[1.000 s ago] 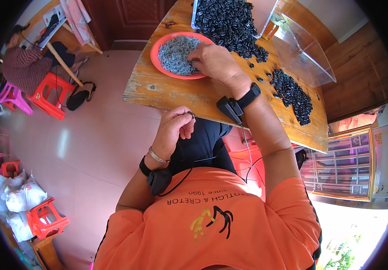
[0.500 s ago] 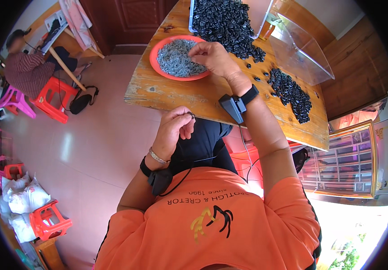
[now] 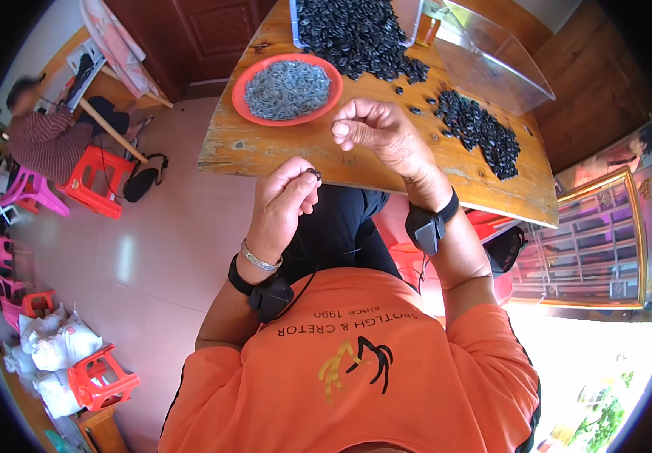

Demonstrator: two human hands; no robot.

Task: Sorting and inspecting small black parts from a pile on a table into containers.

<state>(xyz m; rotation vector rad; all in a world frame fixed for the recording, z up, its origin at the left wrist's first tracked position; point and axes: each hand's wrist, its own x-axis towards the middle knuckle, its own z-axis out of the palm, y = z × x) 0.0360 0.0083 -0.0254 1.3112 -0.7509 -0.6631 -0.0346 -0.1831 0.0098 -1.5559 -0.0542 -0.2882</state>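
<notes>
My left hand [image 3: 284, 200] is closed in a pinch at the table's near edge, holding a small black piece [image 3: 314, 174] at its fingertips. Thumb and forefinger of my right hand [image 3: 386, 136] are pressed together over the tabletop, just right of a red plate [image 3: 238, 97]; whatever they hold is too small to make out. Heaped in the plate are many thin grey metal pieces [image 3: 288, 89], like small screws or pins. Right of my right hand lies a loose pile of small black oval parts [image 3: 483, 134].
A clear plastic box [image 3: 294, 23] at the back spills more black parts onto the wooden table [image 3: 228, 151]. An empty-looking clear bin [image 3: 503, 75] stands at the right. To the left, another person [image 3: 46, 140] sits by red stools [image 3: 95, 181]; white bags [image 3: 58, 343] lie on the floor.
My right hand has left the heap in the red plate and come back toward me, its fingers still pinched. The left hand keeps its black piece, and the whole view has shifted slightly.
</notes>
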